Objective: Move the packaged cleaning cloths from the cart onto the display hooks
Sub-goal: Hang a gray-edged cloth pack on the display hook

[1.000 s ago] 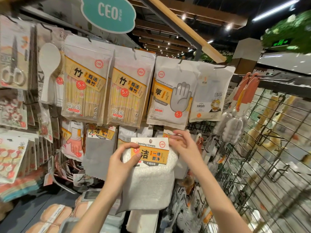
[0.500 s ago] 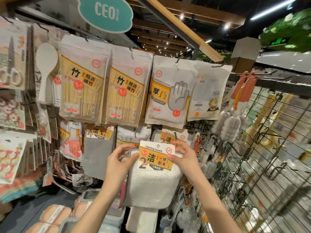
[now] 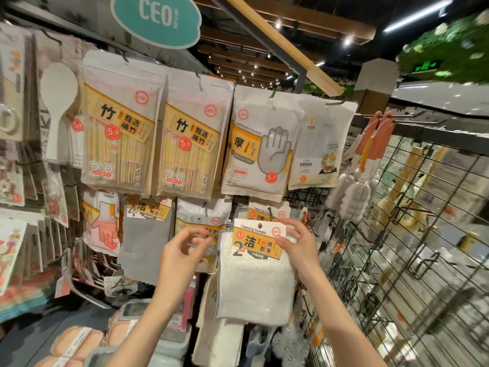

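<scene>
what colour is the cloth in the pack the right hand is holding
White cloth, under an orange-and-white label; clearest in the head view.

Cloth pack (image 3: 255,271) below glove pack (image 3: 260,144)

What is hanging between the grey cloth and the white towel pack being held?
In the head view, a white bag with an orange label hangs between the grey cloth and the towel pack; the left hand covers its lower part.

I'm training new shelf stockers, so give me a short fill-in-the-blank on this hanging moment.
1. Only the ____ hand grips the cleaning towels pack.
2. The pack's header card shows the large numeral ____.
3. The left hand holds ____.
4. The disposable gloves bag hangs ____ the pack.

Missing: right; 2; nothing; above
</scene>
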The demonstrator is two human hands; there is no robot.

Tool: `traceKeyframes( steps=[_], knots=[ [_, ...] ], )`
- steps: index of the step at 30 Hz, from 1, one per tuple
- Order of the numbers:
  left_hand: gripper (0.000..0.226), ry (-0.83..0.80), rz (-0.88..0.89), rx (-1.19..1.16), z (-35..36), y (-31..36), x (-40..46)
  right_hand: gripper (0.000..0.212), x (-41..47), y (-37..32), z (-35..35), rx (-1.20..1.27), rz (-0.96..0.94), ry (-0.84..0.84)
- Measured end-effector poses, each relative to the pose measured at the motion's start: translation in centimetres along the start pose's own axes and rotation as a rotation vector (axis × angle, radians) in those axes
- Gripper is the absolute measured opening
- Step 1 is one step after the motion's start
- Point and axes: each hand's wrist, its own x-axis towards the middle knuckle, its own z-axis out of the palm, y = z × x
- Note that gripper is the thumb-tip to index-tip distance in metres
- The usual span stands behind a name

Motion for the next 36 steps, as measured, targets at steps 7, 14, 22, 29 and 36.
traceKeyframes(
  steps=[7, 14, 22, 29, 36],
  knots=[
    [0.002, 0.002, 0.039, 0.021, -0.6, -0.3, 0.3, 0.034, 2.3, 1.3, -0.6, 0.024, -0.004, 0.119],
    [0.033, 0.006, 0.071, 0.007, -1.2, 0.3, 0.1, 0.033, 3.3, 2.7, -0.2, -0.044, -0.02, 0.171],
    [0.04, -0.018, 0.089, 0.02, -1.7, -0.5, 0.7, 0.036, 3.4, 3.1, -0.7, -0.014, -0.029, 0.245],
    [0.021, -0.077, 0.057, 0.036, -1.7, -1.3, 0.9, 0.036, 3.5, 3.9, -0.9, -0.004, -0.014, 0.224],
    [0.009, -0.134, 0.042, 0.109, -1.9, -2.3, 1.4, 0.036, 4.4, 4.9, -0.2, -0.098, 0.029, 0.264]
  ],
)
